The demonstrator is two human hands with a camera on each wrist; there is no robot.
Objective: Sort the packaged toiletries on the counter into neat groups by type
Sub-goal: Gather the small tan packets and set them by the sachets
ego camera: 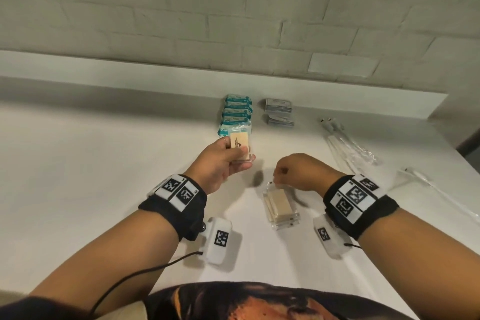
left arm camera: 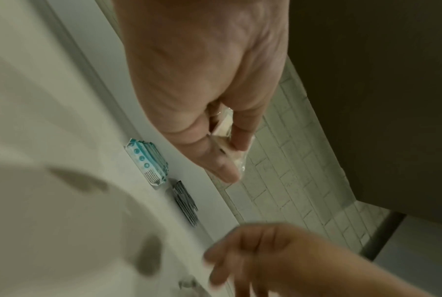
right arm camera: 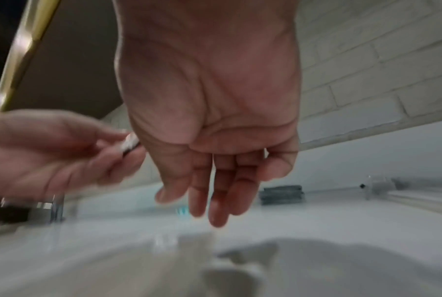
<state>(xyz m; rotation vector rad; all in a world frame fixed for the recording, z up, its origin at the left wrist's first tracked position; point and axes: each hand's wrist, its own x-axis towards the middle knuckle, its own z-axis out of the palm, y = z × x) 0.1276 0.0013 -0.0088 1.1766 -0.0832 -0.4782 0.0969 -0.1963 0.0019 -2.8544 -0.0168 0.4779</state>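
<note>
My left hand [ego camera: 237, 154] is raised over the white counter [ego camera: 104, 163] and pinches a tan soap bar [ego camera: 240, 147] in clear wrap. The left wrist view shows my thumb and fingers curled round that bar [left arm camera: 223, 124]. A stack of wrapped soap bars [ego camera: 280, 206] lies on the counter in front of me. My right hand [ego camera: 284, 173] hovers just above the stack's far end. In the right wrist view its fingers [right arm camera: 209, 201] hang straight and loose, and they hold nothing.
A row of teal packets [ego camera: 236, 114] lies by the back ledge, with a pile of grey sachets [ego camera: 279, 112] to its right. Clear-wrapped toothbrushes [ego camera: 348, 145] lie at the far right, and one more [ego camera: 428, 184] lies nearer. A tiled wall stands behind the ledge.
</note>
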